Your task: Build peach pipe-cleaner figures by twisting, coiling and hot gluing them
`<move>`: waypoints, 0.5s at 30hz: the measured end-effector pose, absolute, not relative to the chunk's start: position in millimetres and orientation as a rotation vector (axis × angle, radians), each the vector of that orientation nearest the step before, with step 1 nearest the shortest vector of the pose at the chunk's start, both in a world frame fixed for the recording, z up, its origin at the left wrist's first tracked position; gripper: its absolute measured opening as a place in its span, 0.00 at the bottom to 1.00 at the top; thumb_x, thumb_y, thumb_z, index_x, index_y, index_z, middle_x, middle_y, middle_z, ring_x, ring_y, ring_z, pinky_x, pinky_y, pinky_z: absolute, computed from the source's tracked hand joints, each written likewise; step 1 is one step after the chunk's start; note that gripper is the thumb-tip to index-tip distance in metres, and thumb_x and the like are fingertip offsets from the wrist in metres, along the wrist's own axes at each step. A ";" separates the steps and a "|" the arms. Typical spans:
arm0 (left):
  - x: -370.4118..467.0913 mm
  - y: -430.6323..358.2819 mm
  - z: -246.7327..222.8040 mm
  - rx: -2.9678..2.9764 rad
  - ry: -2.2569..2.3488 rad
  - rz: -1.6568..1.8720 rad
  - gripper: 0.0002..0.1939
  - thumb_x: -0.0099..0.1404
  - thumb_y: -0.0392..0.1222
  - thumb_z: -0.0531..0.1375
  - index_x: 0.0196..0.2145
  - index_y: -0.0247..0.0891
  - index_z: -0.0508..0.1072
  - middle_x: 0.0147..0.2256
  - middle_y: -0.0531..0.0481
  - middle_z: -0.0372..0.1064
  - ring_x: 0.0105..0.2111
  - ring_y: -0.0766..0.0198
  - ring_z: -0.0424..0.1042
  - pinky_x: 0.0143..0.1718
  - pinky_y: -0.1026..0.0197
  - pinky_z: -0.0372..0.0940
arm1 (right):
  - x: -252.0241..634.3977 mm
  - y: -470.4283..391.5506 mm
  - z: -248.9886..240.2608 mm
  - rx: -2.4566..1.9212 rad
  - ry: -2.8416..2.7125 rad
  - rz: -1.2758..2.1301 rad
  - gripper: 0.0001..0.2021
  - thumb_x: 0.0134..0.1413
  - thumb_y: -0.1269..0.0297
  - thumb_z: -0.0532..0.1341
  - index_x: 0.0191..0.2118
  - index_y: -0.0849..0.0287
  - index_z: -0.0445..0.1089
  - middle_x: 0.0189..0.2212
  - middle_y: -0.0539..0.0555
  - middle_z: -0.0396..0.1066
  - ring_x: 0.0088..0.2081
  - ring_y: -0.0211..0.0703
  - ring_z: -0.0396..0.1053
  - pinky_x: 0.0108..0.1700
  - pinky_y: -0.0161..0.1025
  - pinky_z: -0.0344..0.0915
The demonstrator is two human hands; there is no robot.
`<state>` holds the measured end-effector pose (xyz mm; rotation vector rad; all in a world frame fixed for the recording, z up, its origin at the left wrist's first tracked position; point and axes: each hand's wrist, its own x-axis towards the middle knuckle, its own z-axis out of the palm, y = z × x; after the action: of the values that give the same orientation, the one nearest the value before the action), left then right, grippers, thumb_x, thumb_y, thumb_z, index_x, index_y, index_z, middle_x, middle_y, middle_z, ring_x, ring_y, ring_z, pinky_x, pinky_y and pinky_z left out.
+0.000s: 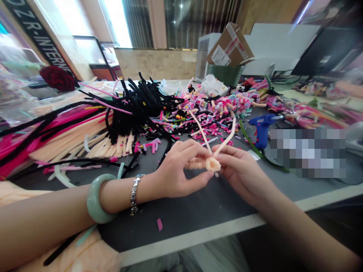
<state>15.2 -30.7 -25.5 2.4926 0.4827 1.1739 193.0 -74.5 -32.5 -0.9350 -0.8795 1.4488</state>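
Observation:
Between my two hands is a coil of cream pipe cleaner [213,164], wound into a small tube with its open end towards me. Two loose pipe cleaner ends stick up from it in a V. My left hand [181,166] wraps its thumb and fingers round the coil from the left, with the ribbed body showing inside the grip. From the right, the fingers of my right hand [241,168] pinch the piece near where the loose ends leave it. Both hands are just above the grey tabletop [198,215]. My left wrist wears a green bangle and a silver bracelet.
A blue glue gun [262,130] stands upright on the right. Black pipe cleaners [138,102] lie in a bundle over cream ones [76,141] at left. Pink and multicoloured cut pieces [198,121] cover the middle. Behind stands a cardboard box [231,45] in a green bin.

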 end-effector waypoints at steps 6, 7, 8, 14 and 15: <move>13.7 -30.2 -24.8 2.463 0.463 1.187 0.09 0.59 0.40 0.60 0.38 0.36 0.68 0.36 0.47 0.70 0.36 0.63 0.68 0.39 0.58 0.63 | 191.6 -74.5 -31.2 -0.934 -0.888 1.449 0.07 0.45 0.72 0.67 0.34 0.61 0.73 0.27 0.49 0.72 0.28 0.32 0.70 0.31 0.29 0.67; 13.3 -29.9 -24.5 2.461 0.446 1.180 0.09 0.59 0.40 0.59 0.38 0.36 0.68 0.35 0.47 0.70 0.36 0.62 0.68 0.39 0.58 0.63 | 191.3 -74.5 -30.9 -0.934 -0.890 1.452 0.07 0.45 0.72 0.67 0.33 0.61 0.72 0.27 0.49 0.72 0.28 0.32 0.70 0.31 0.30 0.67; 13.1 -29.7 -24.3 2.460 0.427 1.173 0.10 0.59 0.41 0.59 0.39 0.36 0.68 0.35 0.47 0.69 0.36 0.62 0.68 0.40 0.58 0.63 | 191.1 -74.5 -30.6 -0.935 -0.891 1.454 0.07 0.45 0.72 0.67 0.33 0.61 0.72 0.28 0.50 0.72 0.28 0.33 0.70 0.32 0.30 0.68; 14.6 -29.1 -25.3 2.459 0.465 1.194 0.08 0.60 0.41 0.60 0.38 0.37 0.68 0.35 0.48 0.69 0.36 0.63 0.68 0.39 0.58 0.63 | 191.1 -73.9 -30.8 -0.944 -0.884 1.449 0.08 0.44 0.71 0.67 0.33 0.61 0.72 0.27 0.49 0.72 0.27 0.33 0.69 0.31 0.30 0.67; 14.7 -28.9 -25.4 2.458 0.460 1.200 0.09 0.60 0.41 0.60 0.38 0.37 0.68 0.35 0.47 0.70 0.35 0.63 0.68 0.39 0.58 0.63 | 191.2 -74.1 -30.6 -0.946 -0.884 1.450 0.08 0.43 0.71 0.67 0.33 0.61 0.72 0.27 0.49 0.72 0.27 0.33 0.69 0.31 0.30 0.67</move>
<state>14.7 -28.9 -25.4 2.4579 0.4603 1.1998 191.2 -74.1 -30.6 -0.9463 -0.8837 1.4500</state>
